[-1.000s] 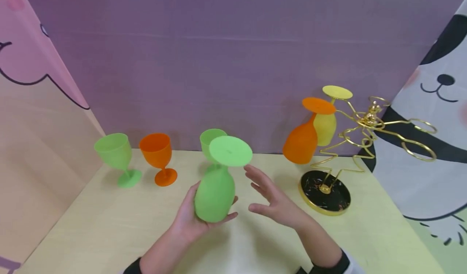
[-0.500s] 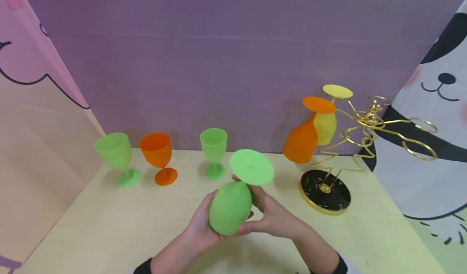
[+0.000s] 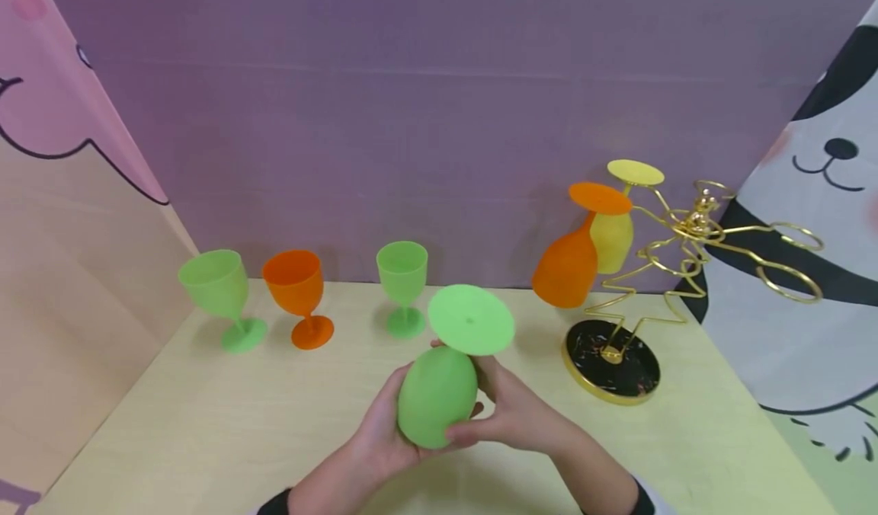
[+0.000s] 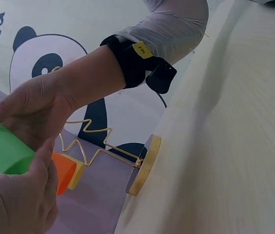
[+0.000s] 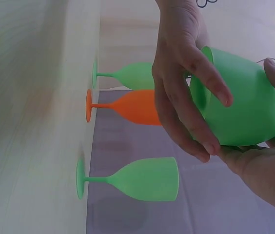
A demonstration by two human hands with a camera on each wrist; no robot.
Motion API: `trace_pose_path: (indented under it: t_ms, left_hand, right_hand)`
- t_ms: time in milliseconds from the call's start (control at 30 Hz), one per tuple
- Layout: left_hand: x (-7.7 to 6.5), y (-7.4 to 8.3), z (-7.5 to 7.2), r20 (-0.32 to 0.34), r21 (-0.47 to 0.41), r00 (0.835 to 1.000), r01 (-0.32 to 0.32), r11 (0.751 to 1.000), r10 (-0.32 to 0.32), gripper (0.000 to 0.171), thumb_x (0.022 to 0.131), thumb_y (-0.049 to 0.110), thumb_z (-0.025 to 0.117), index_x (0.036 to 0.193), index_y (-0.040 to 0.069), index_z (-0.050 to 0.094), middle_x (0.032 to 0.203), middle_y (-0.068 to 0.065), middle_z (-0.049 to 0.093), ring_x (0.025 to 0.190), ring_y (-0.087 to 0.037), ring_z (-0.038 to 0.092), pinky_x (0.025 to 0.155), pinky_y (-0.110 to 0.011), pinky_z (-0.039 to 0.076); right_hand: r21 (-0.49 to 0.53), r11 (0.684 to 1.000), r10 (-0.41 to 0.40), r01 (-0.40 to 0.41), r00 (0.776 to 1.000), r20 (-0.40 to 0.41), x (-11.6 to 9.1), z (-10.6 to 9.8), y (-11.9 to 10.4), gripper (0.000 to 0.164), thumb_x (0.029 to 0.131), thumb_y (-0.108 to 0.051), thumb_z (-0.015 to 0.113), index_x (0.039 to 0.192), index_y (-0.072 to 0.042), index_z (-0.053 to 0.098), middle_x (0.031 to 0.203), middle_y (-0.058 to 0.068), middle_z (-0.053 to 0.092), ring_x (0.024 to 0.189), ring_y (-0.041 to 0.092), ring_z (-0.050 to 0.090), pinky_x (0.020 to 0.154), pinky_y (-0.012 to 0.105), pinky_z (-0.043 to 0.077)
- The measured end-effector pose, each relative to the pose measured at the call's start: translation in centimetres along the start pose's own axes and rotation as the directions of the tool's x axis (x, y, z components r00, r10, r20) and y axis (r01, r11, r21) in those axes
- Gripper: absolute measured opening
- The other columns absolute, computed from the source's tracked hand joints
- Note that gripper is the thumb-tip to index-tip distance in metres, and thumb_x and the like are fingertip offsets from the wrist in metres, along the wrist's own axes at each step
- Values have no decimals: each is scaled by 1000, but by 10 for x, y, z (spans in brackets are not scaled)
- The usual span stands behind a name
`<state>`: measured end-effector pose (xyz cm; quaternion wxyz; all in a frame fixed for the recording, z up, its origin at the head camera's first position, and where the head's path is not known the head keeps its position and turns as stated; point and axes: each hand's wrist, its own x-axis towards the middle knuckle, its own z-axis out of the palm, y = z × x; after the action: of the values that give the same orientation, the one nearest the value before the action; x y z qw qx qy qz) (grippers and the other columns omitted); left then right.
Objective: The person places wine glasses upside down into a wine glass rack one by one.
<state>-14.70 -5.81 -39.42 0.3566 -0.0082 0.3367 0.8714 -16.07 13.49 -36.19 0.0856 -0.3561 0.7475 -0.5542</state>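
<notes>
Both hands hold a green plastic goblet (image 3: pixel 437 397) upside down above the table, its round foot tilted upward. Around the bowl's left side and rim curls my left hand (image 3: pixel 384 431), its fingers showing in the right wrist view. My right hand (image 3: pixel 517 412) grips the bowl from the other side, thumb low on it and fingers behind, near the foot. Part of those fingers is hidden by the goblet. Behind stand a second green goblet (image 3: pixel 402 271), an orange goblet (image 3: pixel 293 283) and another green goblet (image 3: pixel 218 283), all upright.
At the right, a gold wire rack (image 3: pixel 693 229) with ring-ended arms rises from a round black base (image 3: pixel 610 361). An orange goblet (image 3: pixel 565 267) and a yellow goblet (image 3: pixel 613 241) hang upside down from it. A purple backdrop (image 3: pixel 411 119) borders the pale table (image 3: pixel 206 439).
The held goblet has moved right and slightly toward me. My right hand, apart from it one second ago, has come to grip it. Recently both hands have shifted only slightly.
</notes>
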Motion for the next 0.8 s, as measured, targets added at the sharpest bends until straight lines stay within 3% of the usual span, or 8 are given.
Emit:
trace_pose_path:
  t_ms: [167, 433, 800]
  left_hand:
    - [-1, 0, 2, 46, -19, 999, 15, 1000, -14, 64, 94, 53, 43, 148, 23, 29, 128, -14, 54, 113, -25, 60, 97, -43, 51]
    - [0, 1, 5, 94, -11, 996, 10, 1000, -9, 57, 96, 52, 39, 145, 23, 33, 126, -8, 58, 112, -24, 61, 95, -41, 52]
    - [2, 1, 5, 105, 45, 994, -7, 999, 2, 59, 95, 54, 41, 146, 25, 33, 126, -9, 57, 112, -25, 61, 98, -43, 50]
  right_hand:
    - [-26, 1000, 0, 0, 1000, -15, 0, 0, -1, 91, 74, -10, 82, 148, -13, 29, 147, 13, 44, 129, 12, 47, 109, 28, 38]
    - [-85, 996, -24, 18, 998, -63, 0, 0, -3, 89, 71, -10, 85, 145, -11, 35, 142, 10, 50, 127, 14, 50, 109, 40, 41]
    - [-91, 996, -30, 21, 995, -93, 2, -5, -5, 87, 68, -10, 86, 142, -9, 40, 140, 10, 52, 125, 15, 52, 107, 37, 43]
